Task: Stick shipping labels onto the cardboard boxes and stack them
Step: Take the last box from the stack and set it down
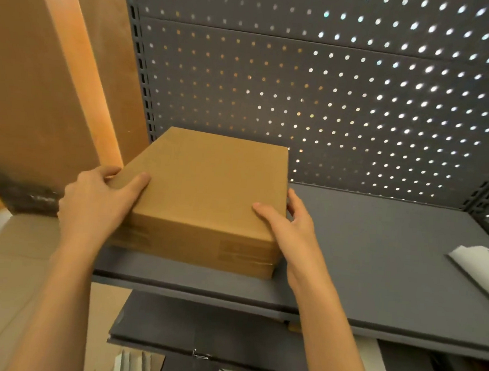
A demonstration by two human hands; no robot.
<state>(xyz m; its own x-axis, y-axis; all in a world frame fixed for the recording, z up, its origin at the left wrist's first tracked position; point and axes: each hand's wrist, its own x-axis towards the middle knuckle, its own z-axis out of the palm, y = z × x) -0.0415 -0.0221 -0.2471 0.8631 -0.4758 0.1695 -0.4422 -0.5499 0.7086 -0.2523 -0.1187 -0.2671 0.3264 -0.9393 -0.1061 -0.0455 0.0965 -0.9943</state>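
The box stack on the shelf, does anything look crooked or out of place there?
Slightly. The cardboard boxes sit turned at an angle to the grey shelf edge, with the left hand and right hand gripping both sides. No label shows on the top face. Nothing looks damaged.

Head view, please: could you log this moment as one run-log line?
left hand: grips cardboard box left side | right hand: grips right side | box: on grey shelf | label: none visible on top

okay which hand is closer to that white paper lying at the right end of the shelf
Right. The right hand grips the right side of the cardboard box, on the side toward the white paper. The left hand holds the box's far left side.
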